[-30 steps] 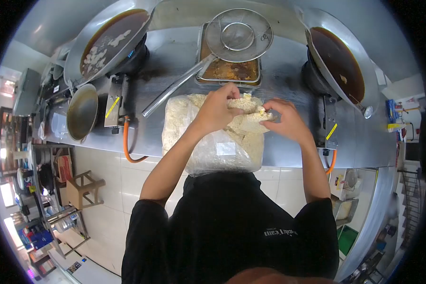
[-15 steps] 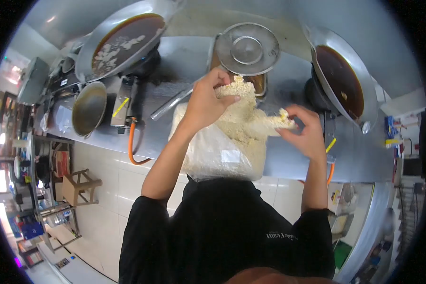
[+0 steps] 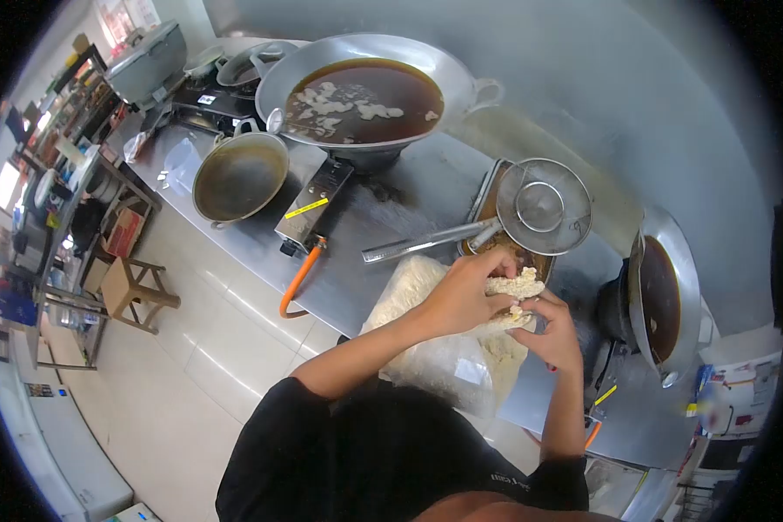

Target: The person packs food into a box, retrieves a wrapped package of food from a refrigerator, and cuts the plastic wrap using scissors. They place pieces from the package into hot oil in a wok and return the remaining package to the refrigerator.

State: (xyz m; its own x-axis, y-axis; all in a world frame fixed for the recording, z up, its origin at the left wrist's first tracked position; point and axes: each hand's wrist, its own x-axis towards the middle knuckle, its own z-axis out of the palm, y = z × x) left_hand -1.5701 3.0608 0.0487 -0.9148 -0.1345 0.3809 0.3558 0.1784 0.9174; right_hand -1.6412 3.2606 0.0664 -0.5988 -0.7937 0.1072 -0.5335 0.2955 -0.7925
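Close together over a clear plastic bag of pale crumbs (image 3: pixel 439 370), my two hands each grip a coated piece. My left hand (image 3: pixel 463 294) pinches a crumb-coated food piece (image 3: pixel 524 284) between thumb and fingers. Just below it, my right hand (image 3: pixel 555 335) is closed on a second crumb-coated food piece (image 3: pixel 506 323). What lies under the coating does not show. Beyond my hands, a round wire strainer (image 3: pixel 574 209) rests over a metal tray (image 3: pixel 544 263), its long handle (image 3: pixel 426 242) stretching left.
A large wok of dark oil (image 3: pixel 370 130) with pale bits floating sits on a burner at the back left. Another oil wok (image 3: pixel 683 287) stands on the right. Nearby are a smaller empty pan (image 3: pixel 239 178), an orange gas hose (image 3: pixel 297 283) and a wooden stool (image 3: pixel 135 291).
The view has swung left, bringing more of the left wok into sight. My hands have come closer together, and the two coated pieces are now nearly one above the other.
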